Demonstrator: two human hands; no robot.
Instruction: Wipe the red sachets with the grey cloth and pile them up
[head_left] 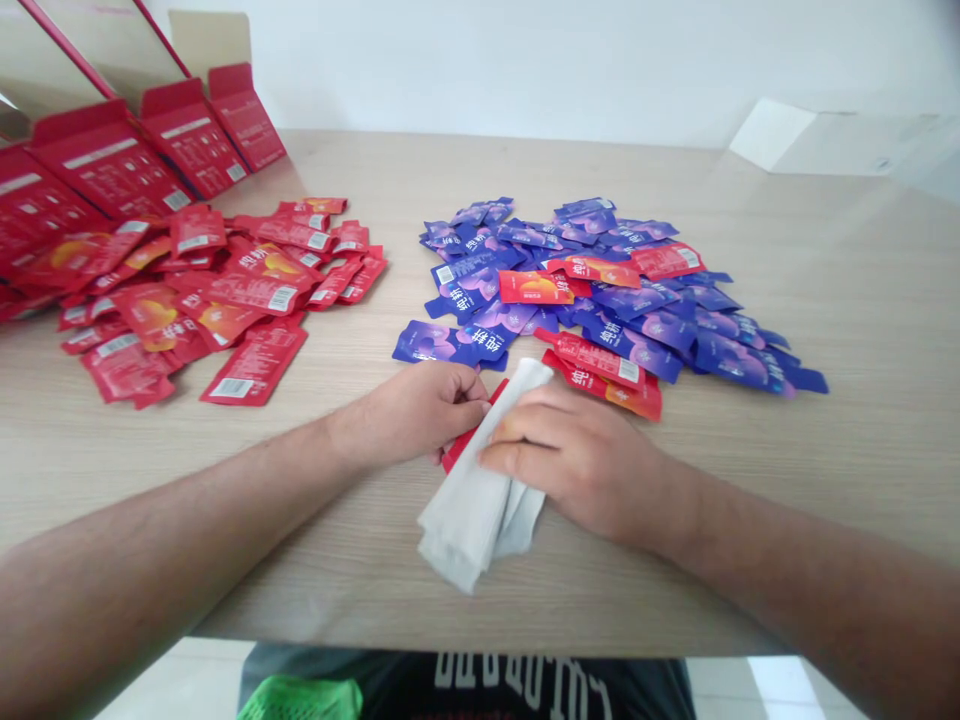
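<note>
My left hand (427, 405) pinches the edge of a red sachet (456, 455) near the middle front of the table. Most of that sachet lies hidden under a folded white cloth or tissue (466, 515). The fingers of my right hand (592, 465) are closed on the cloth and press it against the sachet. Just beyond my right hand, two red spouted sachets (600, 360) lie at the near edge of a pile of purple pouches (652, 325). More red sachets (536, 287) rest on top of that pile.
To the left is a heap of red sachets (247, 285) with orange fruit pictures. Behind it stand opened red cartons (112, 155) with raised flaps. A white folded piece (772, 135) sits at the back right. Something green and meshed (300, 698) shows below the table's front edge.
</note>
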